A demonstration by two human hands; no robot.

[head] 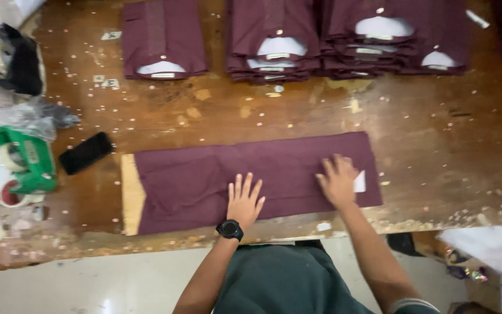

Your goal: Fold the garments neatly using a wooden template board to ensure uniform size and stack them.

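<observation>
A maroon garment [204, 180], folded into a long strip, lies flat across the front of a worn wooden table [437, 134]. A pale cardboard sheet [130, 195] sticks out from under its left end. My left hand [244, 200], with a black watch on the wrist, presses flat on the middle of the strip, fingers spread. My right hand [338, 180] rests flat on the strip's right end, next to a small white tag [359, 181]. Neither hand grips anything.
Stacks of folded maroon shirts [274, 40] line the back of the table, with one lone shirt [161, 38] on the left. A black phone [85, 153], a green tape dispenser [27, 166] and plastic bags [30, 116] sit at the left. Small scraps dot the wood.
</observation>
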